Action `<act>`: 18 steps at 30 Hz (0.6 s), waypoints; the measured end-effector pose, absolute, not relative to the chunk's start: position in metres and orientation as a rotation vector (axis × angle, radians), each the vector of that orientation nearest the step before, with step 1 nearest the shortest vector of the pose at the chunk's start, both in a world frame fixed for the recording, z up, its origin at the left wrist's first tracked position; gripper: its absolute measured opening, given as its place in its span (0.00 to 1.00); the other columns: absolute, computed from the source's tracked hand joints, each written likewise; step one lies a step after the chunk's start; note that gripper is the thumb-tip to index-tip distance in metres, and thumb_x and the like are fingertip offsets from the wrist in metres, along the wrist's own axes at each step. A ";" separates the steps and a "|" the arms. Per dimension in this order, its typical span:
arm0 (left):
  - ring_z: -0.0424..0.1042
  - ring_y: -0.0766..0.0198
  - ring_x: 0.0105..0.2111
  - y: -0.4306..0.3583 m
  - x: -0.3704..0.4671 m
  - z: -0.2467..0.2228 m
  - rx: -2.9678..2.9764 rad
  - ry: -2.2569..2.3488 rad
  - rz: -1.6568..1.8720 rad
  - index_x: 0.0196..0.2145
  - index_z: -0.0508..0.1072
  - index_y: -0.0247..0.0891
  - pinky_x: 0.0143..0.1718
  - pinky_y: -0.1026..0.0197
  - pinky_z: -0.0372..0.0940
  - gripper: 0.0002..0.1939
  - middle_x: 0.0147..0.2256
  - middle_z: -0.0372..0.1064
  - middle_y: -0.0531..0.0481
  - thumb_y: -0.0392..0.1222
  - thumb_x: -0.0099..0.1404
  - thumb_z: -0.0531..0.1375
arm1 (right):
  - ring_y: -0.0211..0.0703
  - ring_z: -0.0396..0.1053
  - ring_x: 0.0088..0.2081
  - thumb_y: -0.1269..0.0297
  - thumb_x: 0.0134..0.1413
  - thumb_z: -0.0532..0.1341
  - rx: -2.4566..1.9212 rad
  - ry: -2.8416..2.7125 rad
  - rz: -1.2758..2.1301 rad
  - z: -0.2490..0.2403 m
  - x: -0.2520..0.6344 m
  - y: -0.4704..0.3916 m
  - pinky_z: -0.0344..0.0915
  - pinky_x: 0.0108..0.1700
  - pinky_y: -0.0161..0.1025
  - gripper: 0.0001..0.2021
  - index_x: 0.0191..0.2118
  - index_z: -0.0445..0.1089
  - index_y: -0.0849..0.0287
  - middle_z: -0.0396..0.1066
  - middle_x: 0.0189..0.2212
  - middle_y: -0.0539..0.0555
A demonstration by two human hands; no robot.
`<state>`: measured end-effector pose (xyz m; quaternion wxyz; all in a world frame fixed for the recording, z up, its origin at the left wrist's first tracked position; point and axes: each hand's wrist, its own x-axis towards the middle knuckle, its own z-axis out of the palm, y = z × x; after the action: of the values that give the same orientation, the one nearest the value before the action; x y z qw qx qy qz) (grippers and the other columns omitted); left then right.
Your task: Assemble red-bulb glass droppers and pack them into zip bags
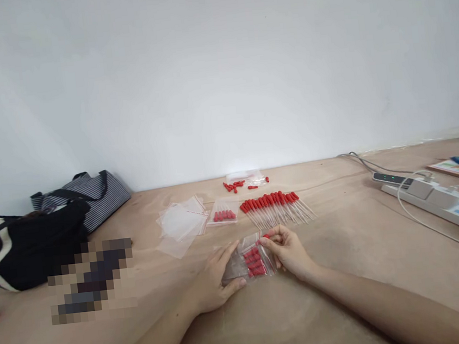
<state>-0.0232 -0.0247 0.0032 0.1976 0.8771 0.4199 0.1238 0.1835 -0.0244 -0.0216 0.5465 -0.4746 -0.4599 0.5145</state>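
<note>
A clear zip bag (255,262) with several red-tipped pieces inside lies at the front middle of the table. My left hand (216,283) holds its left side, with the thumb at the lower edge and the fingers at the upper edge. At the bag's right end, my right hand (285,248) pinches a red piece (264,238) by the bag's upper right corner. Behind my right hand, a row of red-tipped sticks (276,205) lies side by side. Left of that row is a filled bag (224,215) with several red tips.
Flat clear bags (183,220) are fanned out left of centre. Loose red pieces (234,186) lie near the wall. A striped bag (103,196) and a black bag (36,247) stand at the left. A power strip (441,201) with cables is at the right.
</note>
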 end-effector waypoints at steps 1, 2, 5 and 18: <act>0.51 0.52 0.56 -0.025 -0.023 0.003 2.453 1.177 0.346 0.59 0.44 0.42 0.54 0.47 0.52 0.34 0.57 0.50 0.44 0.47 0.58 0.55 | 0.26 0.51 0.07 0.49 0.37 0.62 -1.126 -1.113 1.238 -0.021 0.184 -0.024 0.43 0.08 0.26 0.20 0.29 0.56 0.58 0.64 0.17 0.43; 0.51 0.52 0.56 -0.025 -0.023 0.004 2.454 1.175 0.348 0.59 0.45 0.42 0.54 0.47 0.52 0.34 0.57 0.50 0.44 0.47 0.58 0.55 | 0.25 0.51 0.07 0.50 0.37 0.62 -1.114 -1.136 1.263 -0.021 0.184 -0.023 0.43 0.08 0.26 0.19 0.29 0.56 0.58 0.65 0.18 0.43; 0.53 0.51 0.55 -0.025 -0.023 0.004 2.484 1.144 0.389 0.59 0.46 0.42 0.53 0.46 0.52 0.34 0.56 0.51 0.44 0.47 0.58 0.55 | 0.25 0.51 0.08 0.53 0.39 0.61 -1.089 -1.190 1.338 -0.022 0.184 -0.018 0.44 0.09 0.25 0.16 0.30 0.58 0.58 0.66 0.18 0.43; 0.55 0.52 0.54 -0.026 -0.023 0.005 2.539 1.141 0.435 0.58 0.47 0.42 0.52 0.47 0.55 0.32 0.55 0.54 0.44 0.47 0.58 0.55 | 0.34 0.62 0.16 0.63 0.43 0.58 -1.350 -1.443 1.097 -0.026 0.178 0.000 0.57 0.16 0.30 0.07 0.28 0.70 0.60 0.70 0.20 0.50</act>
<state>-0.0228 -0.0259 0.0047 0.1614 0.8893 0.3998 0.1522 0.1778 -0.0001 -0.0264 0.4265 -0.5401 -0.5776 0.4391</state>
